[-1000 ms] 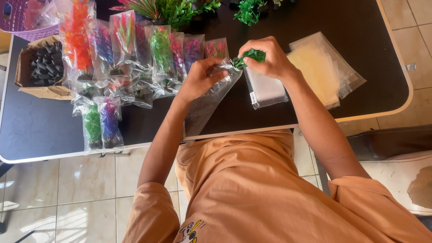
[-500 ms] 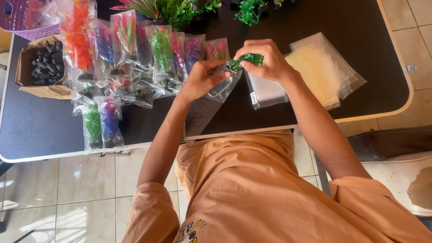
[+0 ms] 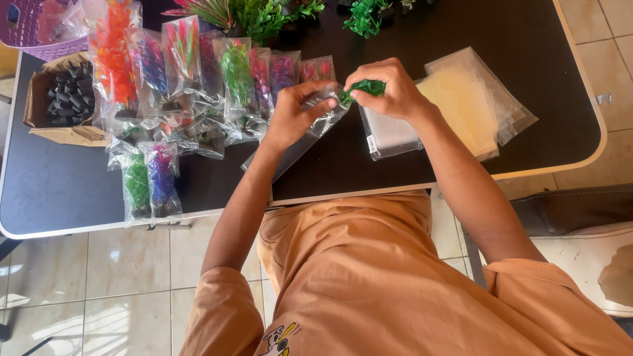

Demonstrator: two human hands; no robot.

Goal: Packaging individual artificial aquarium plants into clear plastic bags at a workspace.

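My left hand (image 3: 298, 113) grips the mouth of a long clear plastic bag (image 3: 290, 148) that hangs slanting down to the table edge. My right hand (image 3: 390, 89) pinches a small green plastic plant (image 3: 364, 87) right at the bag's opening. Both hands meet above the dark table (image 3: 461, 26). How far the plant sits inside the bag I cannot tell.
Rows of bagged coloured plastic plants (image 3: 191, 79) lie to the left. A cardboard box of black bases (image 3: 66, 99) stands far left. Stacks of empty clear bags (image 3: 468, 105) lie on the right. Loose green plants (image 3: 264, 16) sit at the far edge, a purple basket (image 3: 33, 39) in the corner.
My right hand has shifted the green plant slightly left toward the bag's mouth. My left hand keeps its hold on the bag.
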